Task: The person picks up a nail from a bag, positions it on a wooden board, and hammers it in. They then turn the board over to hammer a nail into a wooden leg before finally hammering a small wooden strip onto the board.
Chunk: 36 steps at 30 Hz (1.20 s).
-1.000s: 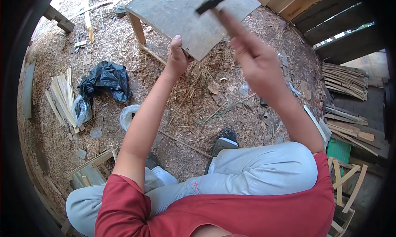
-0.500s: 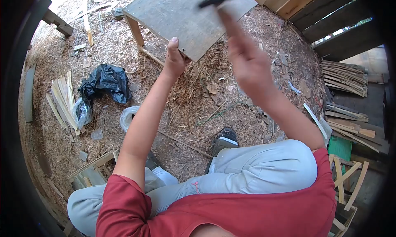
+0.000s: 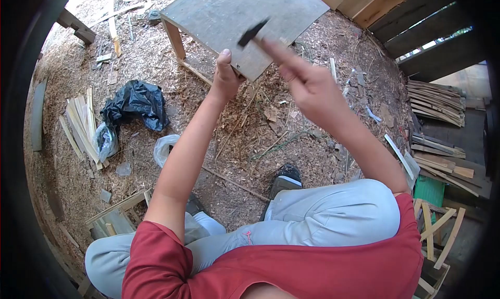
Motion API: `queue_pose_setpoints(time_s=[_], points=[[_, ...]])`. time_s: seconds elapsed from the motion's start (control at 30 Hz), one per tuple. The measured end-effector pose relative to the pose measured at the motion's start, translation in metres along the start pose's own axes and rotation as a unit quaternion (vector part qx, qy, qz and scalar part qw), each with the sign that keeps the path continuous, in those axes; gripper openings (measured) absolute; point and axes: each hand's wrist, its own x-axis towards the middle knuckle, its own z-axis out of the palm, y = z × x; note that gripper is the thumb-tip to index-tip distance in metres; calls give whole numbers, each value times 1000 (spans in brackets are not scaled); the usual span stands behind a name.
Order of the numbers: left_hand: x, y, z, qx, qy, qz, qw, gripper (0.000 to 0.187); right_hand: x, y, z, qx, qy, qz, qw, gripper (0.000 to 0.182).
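A small wooden table (image 3: 219, 18) with a grey, worn top stands in front of me, one pale leg showing under its left side. My left hand (image 3: 226, 79) grips its near edge close to the corner, thumb up along the edge and fingers underneath, mostly hidden. In my right hand (image 3: 313, 90) is a hammer (image 3: 253, 32), held by its wooden handle with the fingers wrapped round. The dark hammer head overlaps the tabletop in this view, up and right of my left thumb.
Wood chips cover the ground. To the left lie a black plastic bag (image 3: 136, 104) and thin wood strips (image 3: 80, 124). A wooden frame (image 3: 117, 210) is by my left knee. Stacked slats (image 3: 436, 102) and a green piece (image 3: 429, 188) are on the right.
My right hand has brought the hammer down and to the left, over the tabletop near the corner. My left hand keeps its grip on the table edge.
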Motion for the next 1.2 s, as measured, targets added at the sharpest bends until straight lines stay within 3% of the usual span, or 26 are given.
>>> queue_pose_setpoints(time_s=[0.07,0.1,0.17,0.2,0.3,0.33,0.37,0.47,0.5,0.57,0.6,0.63,0.7,0.77,0.83,0.87,0.93,0.97,1.0,1.03,1.1,1.17,1.2], points=[[0,6,20,-44,66,21,997,88,1,-14,-12,51,98,-41,993,60],[0,4,15,-45,65,20,997,88,0,-12,-8,50,98,-40,993,60],[1,3,0,-17,-10,3,1000,88,-5,1,6,45,114,-93,988,62],[0,8,-1,-19,-43,18,999,88,-5,7,13,-56,2,-55,997,66],[-5,11,3,-22,-13,-17,1000,88,-3,15,3,-42,-35,-10,998,67],[-1,6,14,-44,41,13,998,87,1,11,1,13,35,-39,999,63],[0,6,10,-43,42,10,998,87,1,4,-6,16,34,-37,999,63],[1,7,5,2,0,-1,1000,88,3,-6,-15,98,157,-86,979,60],[-1,8,10,-19,12,5,1000,89,-2,5,-4,96,158,-88,979,60],[0,9,6,-39,27,15,999,89,-8,16,15,-70,-53,-36,996,61],[0,4,-4,-19,-8,6,1000,90,-6,13,9,-74,-77,-17,994,63],[0,8,-6,0,-41,-2,999,90,-2,5,2,-74,-79,-19,994,63],[-3,10,6,8,6,-3,1000,88,2,-10,-9,30,33,-6,999,66],[-4,14,13,12,39,7,999,88,3,-9,-13,55,72,-32,995,67],[1,-2,-7,4,5,8,1000,89,-3,0,1,58,110,-87,988,67],[3,-12,-21,-6,-38,-13,999,89,-7,12,9,-90,-5,-87,992,68],[1,-3,-11,-15,-79,-35,996,88,-4,8,3,-92,-41,-51,994,68],[-1,5,14,-40,17,-5,999,88,-2,9,2,-94,-78,-12,992,69],[-3,12,28,-63,113,22,991,87,3,12,3,-19,-10,-66,998,68],[-2,7,19,-62,113,20,991,87,4,5,-2,-17,-11,-64,998,68],[2,6,1,14,1,11,1000,86,5,-14,-18,53,138,-104,984,65],[-3,8,4,18,8,16,1000,87,-6,0,-1,42,151,-70,985,56],[-4,8,-1,18,-10,-5,1000,88,-9,12,12,-35,56,-84,994,61]])
